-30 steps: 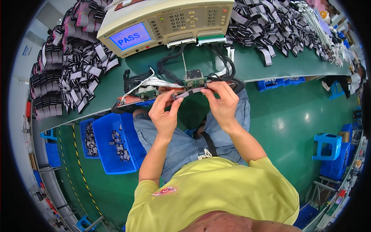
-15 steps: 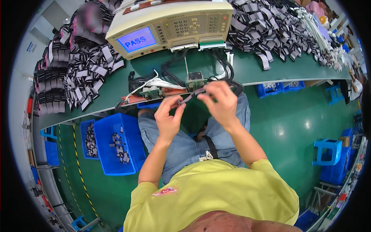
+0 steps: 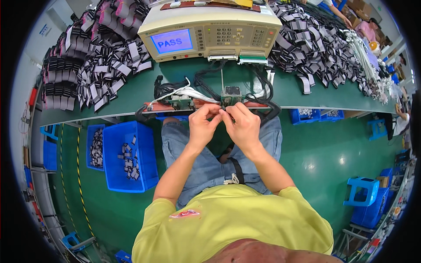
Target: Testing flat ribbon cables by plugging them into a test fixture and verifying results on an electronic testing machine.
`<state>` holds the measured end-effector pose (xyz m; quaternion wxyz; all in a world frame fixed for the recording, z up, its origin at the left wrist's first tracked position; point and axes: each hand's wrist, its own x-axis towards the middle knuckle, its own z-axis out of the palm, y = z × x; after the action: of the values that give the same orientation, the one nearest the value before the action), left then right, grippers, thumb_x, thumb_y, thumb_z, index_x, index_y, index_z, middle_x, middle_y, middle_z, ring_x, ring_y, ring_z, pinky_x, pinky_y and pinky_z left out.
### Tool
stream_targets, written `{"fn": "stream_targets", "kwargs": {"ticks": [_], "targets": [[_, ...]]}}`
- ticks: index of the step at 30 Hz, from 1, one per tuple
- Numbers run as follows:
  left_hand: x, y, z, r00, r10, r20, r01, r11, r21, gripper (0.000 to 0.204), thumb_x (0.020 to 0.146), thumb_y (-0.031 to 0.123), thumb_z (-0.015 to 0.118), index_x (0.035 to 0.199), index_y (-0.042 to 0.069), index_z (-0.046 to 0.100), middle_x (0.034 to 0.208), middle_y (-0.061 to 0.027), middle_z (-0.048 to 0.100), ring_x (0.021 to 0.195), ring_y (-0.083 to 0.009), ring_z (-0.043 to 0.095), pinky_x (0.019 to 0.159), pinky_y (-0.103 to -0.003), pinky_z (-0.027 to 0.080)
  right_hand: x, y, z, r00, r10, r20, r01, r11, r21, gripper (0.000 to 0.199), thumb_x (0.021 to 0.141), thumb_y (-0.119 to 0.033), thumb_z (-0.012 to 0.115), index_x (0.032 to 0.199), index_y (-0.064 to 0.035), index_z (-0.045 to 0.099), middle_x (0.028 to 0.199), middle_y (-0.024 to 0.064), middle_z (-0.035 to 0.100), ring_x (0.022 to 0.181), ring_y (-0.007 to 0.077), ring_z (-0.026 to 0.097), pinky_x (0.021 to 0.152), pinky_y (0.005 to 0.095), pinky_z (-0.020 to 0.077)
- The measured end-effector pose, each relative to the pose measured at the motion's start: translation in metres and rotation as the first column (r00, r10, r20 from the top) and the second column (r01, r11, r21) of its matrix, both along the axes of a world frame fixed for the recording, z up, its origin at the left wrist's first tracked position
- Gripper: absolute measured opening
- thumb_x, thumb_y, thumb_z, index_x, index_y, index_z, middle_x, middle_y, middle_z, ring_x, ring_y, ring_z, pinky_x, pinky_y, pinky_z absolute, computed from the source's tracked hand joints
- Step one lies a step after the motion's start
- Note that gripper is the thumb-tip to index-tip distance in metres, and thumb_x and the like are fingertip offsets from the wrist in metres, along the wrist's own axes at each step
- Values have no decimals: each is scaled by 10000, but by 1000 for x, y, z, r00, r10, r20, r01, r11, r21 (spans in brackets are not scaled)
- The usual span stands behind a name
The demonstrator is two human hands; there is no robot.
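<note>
My left hand (image 3: 202,128) and my right hand (image 3: 242,130) meet at the front edge of the bench, thumbs and fingertips pinched close together. Between them is a short grey flat ribbon cable with dark connector ends, now mostly hidden by my fingers; only a small dark bit (image 3: 222,108) shows. My fingertips are right at the front of a small test fixture (image 3: 231,91) with a dark block on top. Whether the connector touches the fixture cannot be made out. Black and white wires run from the fixture to a beige tester (image 3: 210,35) with a lit blue screen (image 3: 172,41).
Heaps of ribbon cables lie on the green bench at left (image 3: 115,72) and right (image 3: 313,48). A second small circuit board (image 3: 181,103) sits left of my hands. A blue bin (image 3: 109,182) holding short cables stands at lower left. A co-worker's hand (image 3: 346,22) reaches in at far right.
My hands have come together and moved to the fixture; the ribbon cable stretched between them before is now largely covered. The whole view has shifted slightly.
</note>
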<state>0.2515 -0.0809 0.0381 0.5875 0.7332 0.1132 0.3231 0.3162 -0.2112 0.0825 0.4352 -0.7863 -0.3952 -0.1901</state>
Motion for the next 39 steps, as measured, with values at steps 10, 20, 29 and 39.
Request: {"fn": "stream_targets", "kwargs": {"ticks": [10, 20, 29, 39], "targets": [[-2, 4, 1, 999, 22, -49, -16, 993, 116, 125, 886, 16, 789, 990, -21, 732, 898, -103, 754, 757, -168, 729, 689, -289, 581, -5, 8, 4, 992, -120, -41, 119, 993, -26, 117, 879, -142, 801, 868, -57, 722, 770, 68, 631, 579, 296, 639, 507, 390, 487], [5, -1, -1, 997, 65, -36, -62, 995, 83, 87, 905, 6, 779, 938, -29, 707, 809, -62, 734, 694, -85, 677, 636, -245, 540, -2, 10, 4, 991, -131, -30, 131, 991, 2, 109, 871, -131, 808, 858, -65, 722, 772, 65, 637, 581, 294, 637, 502, 381, 487], [14, -13, -2, 988, 147, -39, -151, 980, -129, 162, 929, 37, 761, 854, 1, 622, 694, -64, 690, 599, -99, 655, 559, -274, 530, 1, 15, -7, 980, -188, -67, 189, 982, 6, 266, 884, -191, 801, 845, -74, 566, 804, 86, 645, 653, 334, 655, 547, 440, 509], [-72, 117, 51, 851, 474, 227, -522, 709, 474, 83, 868, 67, 793, 869, 39, 715, 831, -99, 736, 692, -238, 707, 634, -336, 556, 2, -17, 7, 995, 54, -79, -49, 997, 59, 399, 853, -171, 860, 1130, -10, 621, 1103, 140, 683, 588, 205, 640, 482, 308, 509]]}}
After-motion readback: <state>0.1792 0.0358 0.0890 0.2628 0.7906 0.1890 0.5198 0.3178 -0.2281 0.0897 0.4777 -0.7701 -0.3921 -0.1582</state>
